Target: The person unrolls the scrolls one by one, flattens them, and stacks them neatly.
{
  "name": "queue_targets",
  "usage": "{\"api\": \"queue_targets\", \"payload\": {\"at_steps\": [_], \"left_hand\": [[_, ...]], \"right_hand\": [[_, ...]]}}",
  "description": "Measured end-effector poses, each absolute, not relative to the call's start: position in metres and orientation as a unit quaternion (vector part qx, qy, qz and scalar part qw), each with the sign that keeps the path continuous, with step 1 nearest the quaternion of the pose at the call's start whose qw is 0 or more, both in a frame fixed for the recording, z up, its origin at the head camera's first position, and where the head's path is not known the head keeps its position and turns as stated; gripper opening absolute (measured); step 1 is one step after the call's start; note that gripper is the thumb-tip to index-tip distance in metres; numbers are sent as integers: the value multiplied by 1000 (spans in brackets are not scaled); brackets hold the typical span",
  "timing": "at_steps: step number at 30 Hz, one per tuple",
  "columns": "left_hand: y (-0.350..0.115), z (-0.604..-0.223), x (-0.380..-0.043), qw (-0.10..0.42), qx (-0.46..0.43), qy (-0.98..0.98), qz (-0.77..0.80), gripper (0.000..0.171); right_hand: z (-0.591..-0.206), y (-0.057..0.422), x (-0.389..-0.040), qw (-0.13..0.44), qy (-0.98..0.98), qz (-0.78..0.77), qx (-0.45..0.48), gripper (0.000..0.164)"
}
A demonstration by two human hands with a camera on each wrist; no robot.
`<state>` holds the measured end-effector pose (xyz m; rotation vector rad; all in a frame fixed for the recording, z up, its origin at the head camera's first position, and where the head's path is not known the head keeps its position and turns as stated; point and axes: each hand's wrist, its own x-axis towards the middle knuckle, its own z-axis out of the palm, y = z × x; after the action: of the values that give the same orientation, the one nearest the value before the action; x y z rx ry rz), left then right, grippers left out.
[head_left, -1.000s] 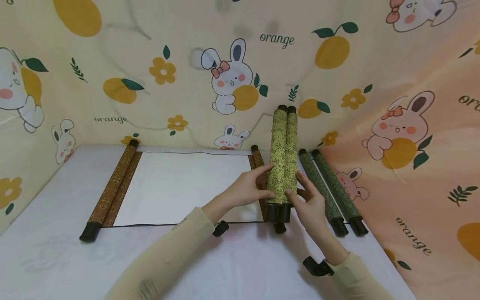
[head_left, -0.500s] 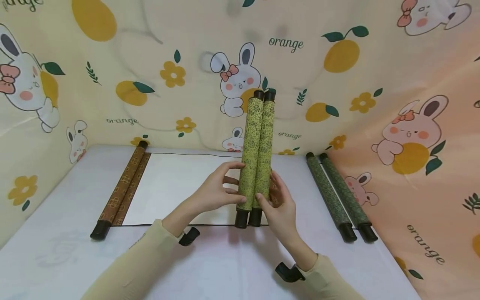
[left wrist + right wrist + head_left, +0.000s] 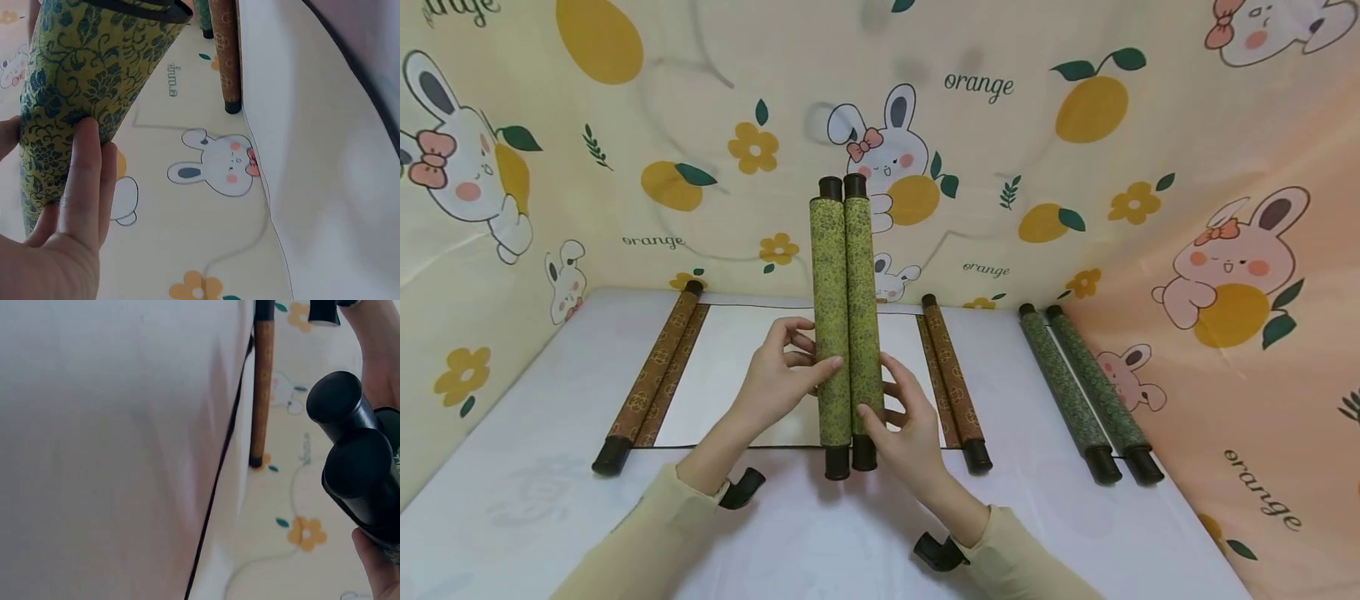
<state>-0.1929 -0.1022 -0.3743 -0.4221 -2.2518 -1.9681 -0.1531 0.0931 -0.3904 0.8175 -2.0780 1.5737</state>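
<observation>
Head view: the left hand (image 3: 778, 379) has its grip closed only as far as the scroll allows, thumb across the front of the left roll and fingers bent at its side and behind. The right hand (image 3: 912, 429) holds lower down on the right roll, thumb in front, remaining fingers round the outer side.

Between them is the yellow-green scroll (image 3: 831, 325), its two rolls side by side, lifted off the worktop (image 3: 820, 550); its exact tilt is hard to tell. One hand on each roll probably keeps the pair together and stops it unrolling. The right wrist view shows its black end knobs (image 3: 356, 464) clear of the surface.

Beneath and behind lies the brown scroll (image 3: 650, 379), spread between the worktop's left edge and its middle. A roll at each side seems to weigh down its white sheet (image 3: 722, 350), whose far side runs near the worktop's far edge.

Along the right edge, well apart from the brown one, the dark green scroll (image 3: 1063, 383) rests with only a narrow strip between its rolls, perhaps to take little room. The patterned backdrop (image 3: 820, 58) rises from the far edge and the right edge.
</observation>
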Motion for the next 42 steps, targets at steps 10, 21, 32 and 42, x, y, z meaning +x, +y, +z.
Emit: {"api": "queue_targets", "payload": {"at_steps": [10,21,32,42], "left_hand": [[-116,-388,-187,75,-141,-759,-631,72],[-101,-374,-172,128,-197,-780,-579,79],[-97,-360,-159,161,-221,-803,-529,81],[-112,-391,-186,155,-241,-817,-500,68]], "right_hand": [[-390,80,-146,169,-764,545,300,75],[-401,83,-156,141,-797,509,294,106],[-412,89,-175,163,-820,481,265,95],[-379,91,-158,114,-789,543,265,90]]}}
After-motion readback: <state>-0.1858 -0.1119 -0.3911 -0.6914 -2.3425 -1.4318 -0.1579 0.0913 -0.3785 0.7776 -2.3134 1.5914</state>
